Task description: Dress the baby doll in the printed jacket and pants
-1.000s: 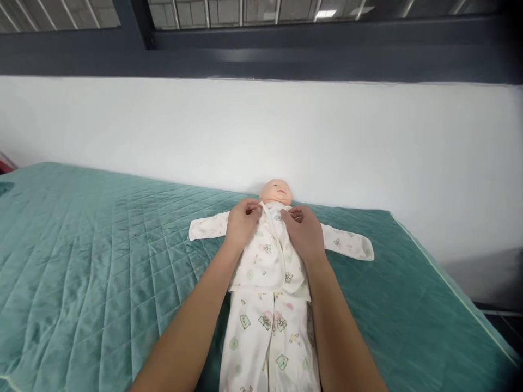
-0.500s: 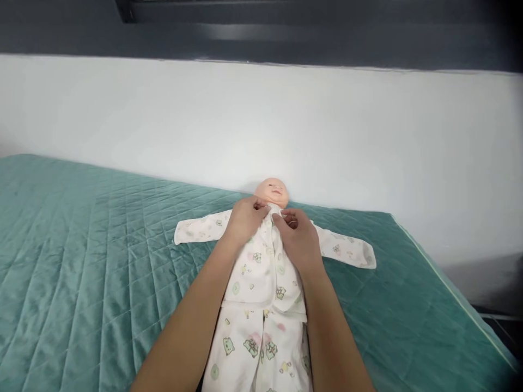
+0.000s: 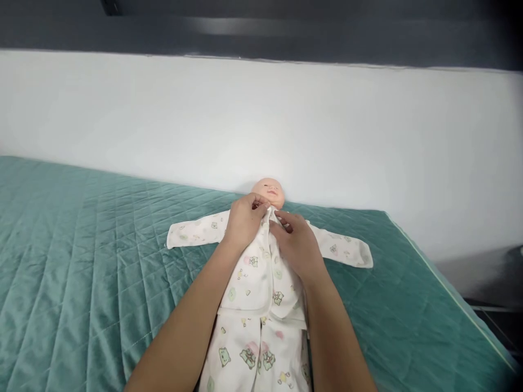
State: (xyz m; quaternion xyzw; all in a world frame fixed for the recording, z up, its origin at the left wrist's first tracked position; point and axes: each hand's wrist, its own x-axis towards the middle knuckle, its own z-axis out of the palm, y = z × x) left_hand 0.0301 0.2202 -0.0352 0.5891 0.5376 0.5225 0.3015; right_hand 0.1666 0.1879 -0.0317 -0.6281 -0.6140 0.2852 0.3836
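A baby doll (image 3: pixel 269 188) lies on its back, its head toward the wall. It is dressed in a white long-sleeved baby shirt (image 3: pixel 251 277) printed with green bears, and matching trousers (image 3: pixel 241 354). At the collar, my left hand (image 3: pixel 245 216) pinches the shirt's edge between thumb and finger. My right hand (image 3: pixel 297 239) grips the opposite front edge just below the neck. Both sleeves stretch out sideways, with no doll hands showing at the cuffs. The fingers partly cover the collar, so any fastener under them is hidden.
A green quilted bedspread (image 3: pixel 102 261) lies beneath the doll. Behind it rises a white wall (image 3: pixel 261 120) with a dark band (image 3: pixel 261 38) along the top. The bed's edge (image 3: pixel 445 283) runs down the right side, with dark floor beyond.
The view has shifted slightly, so the doll sits a little further left. My right fingers have drawn closer to the left ones at the collar, and the shirt fronts stay held.
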